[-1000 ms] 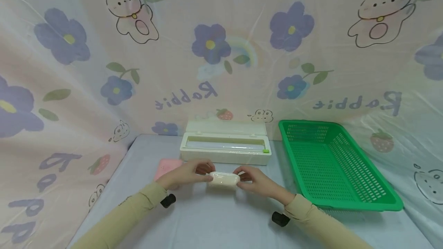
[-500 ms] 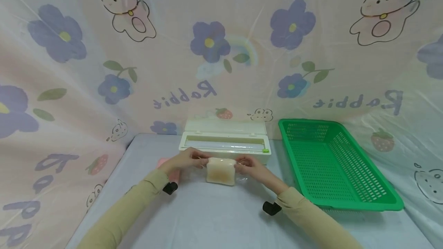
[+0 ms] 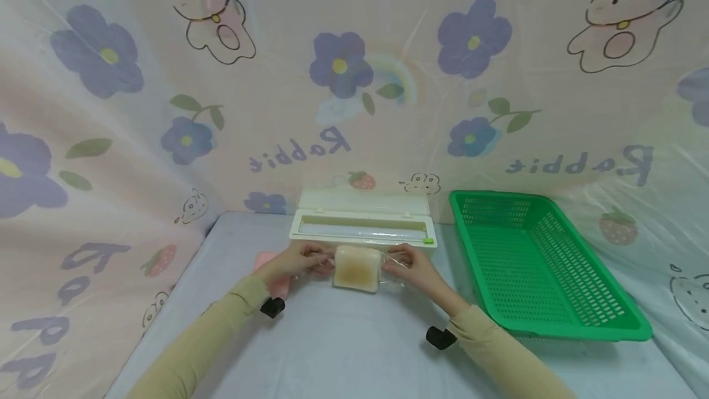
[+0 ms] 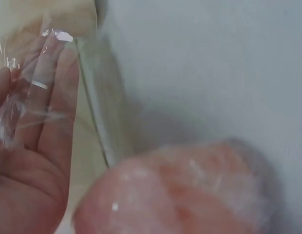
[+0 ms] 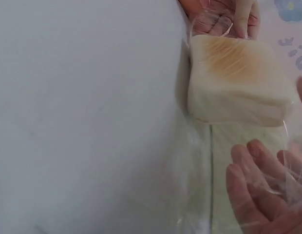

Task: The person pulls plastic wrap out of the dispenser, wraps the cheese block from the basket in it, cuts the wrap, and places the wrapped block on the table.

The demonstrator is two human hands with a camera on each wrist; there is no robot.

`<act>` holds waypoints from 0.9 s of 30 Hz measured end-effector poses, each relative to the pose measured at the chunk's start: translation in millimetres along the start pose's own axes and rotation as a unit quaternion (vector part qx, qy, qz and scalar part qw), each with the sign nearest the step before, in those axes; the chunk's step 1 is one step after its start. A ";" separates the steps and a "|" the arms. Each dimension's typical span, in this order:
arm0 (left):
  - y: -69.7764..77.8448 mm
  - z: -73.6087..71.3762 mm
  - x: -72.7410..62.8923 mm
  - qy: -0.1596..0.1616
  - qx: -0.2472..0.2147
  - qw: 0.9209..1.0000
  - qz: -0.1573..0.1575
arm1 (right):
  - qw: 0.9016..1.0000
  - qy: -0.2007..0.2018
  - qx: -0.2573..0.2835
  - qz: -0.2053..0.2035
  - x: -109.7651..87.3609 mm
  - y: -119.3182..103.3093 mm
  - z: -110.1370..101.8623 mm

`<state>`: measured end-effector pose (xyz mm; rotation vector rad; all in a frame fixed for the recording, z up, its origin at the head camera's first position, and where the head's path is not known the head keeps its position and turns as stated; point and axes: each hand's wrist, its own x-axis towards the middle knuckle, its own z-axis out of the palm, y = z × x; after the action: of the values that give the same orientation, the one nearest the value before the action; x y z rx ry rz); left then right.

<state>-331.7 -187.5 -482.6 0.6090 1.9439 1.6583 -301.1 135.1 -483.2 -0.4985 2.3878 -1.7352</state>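
Note:
A toasted bread slice (image 3: 357,270), wrapped in clear cling film (image 5: 287,165), is held up between the two hands, its browned face showing in the head view. My left hand (image 3: 307,258) pinches the film at the slice's left side; in the left wrist view the film lies across its fingers (image 4: 58,92). On the opposite side, my right hand (image 3: 407,265) holds the loose film end between thumb and fingers. Shiny folds of film stretch over these fingers (image 5: 260,190) in the right wrist view. Just behind the bread stands a white cling film dispenser (image 3: 362,240) with its lid raised.
A pink film-covered item (image 3: 279,285) lies on the table by the left wrist, partly hidden. It looms large in the left wrist view. At right sits a green perforated basket (image 3: 476,276). A patterned curtain (image 3: 388,134) hangs behind the pale tabletop (image 3: 343,350).
The bread slice, first seen edge-on and lower, has tipped so its browned face shows, and has risen toward the dispenser. Both hands have moved outward from it, drawing film out at the sides.

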 end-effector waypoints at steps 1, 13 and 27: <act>-0.5 0.8 0.0 0.012 -0.009 1.000 -0.008 | 1.000 0.003 -0.007 -0.013 -2.3 -0.3 -0.7; 2.8 -3.5 -11.5 0.100 -0.093 0.990 -0.022 | 0.992 0.111 0.019 0.053 -2.4 2.2 -5.1; 21.1 -5.0 -24.3 0.256 0.045 0.963 -0.070 | 0.974 0.213 -0.010 0.079 -13.7 4.5 -10.5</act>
<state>-315.9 -203.4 -458.8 0.0627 2.3657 1.7643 -292.3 150.4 -485.1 0.0762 2.6312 -1.9017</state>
